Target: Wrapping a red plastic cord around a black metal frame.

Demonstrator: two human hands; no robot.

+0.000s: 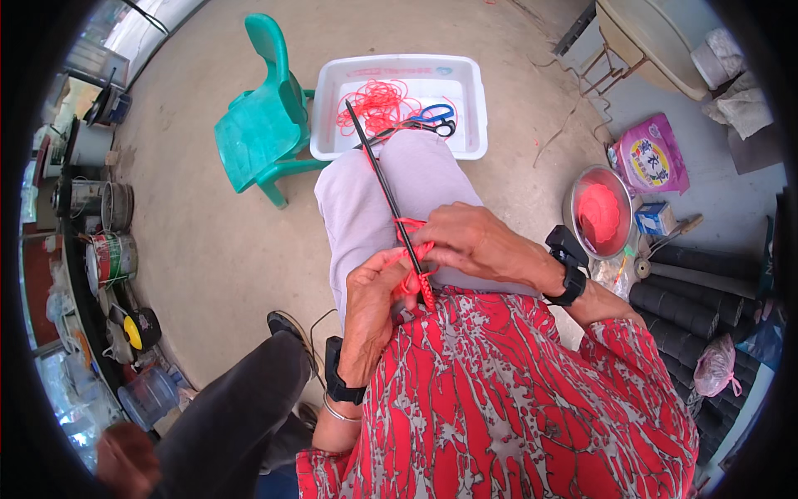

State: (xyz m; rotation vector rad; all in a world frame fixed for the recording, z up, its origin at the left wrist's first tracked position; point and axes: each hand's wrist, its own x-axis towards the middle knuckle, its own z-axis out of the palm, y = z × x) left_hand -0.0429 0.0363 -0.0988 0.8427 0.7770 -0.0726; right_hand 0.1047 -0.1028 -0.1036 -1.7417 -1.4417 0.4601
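Observation:
A long dark rod (382, 179) slants over my lap, its tapered tip reaching the tub and its near end by my shirt hem. Red cord (407, 223) loops around it, and a braided red length (426, 291) lies along the near end. My left hand (374, 287) pinches the cord just left of the rod. On the other side, my right hand (470, 241) is closed with curled fingers on cord where it crosses the rod. Beyond my knees a white tub (467, 91) holds tangled red cord (378, 104) and scissors with blue-and-black handles (434, 113).
A green plastic chair (262, 137) stands left of the tub. At right are a metal bowl (573, 208) with something red inside, a purple bag (652, 154) and dark rolls (673, 308). Another person's dark-trousered leg (241, 407) and blurred hand (125, 457) are at lower left.

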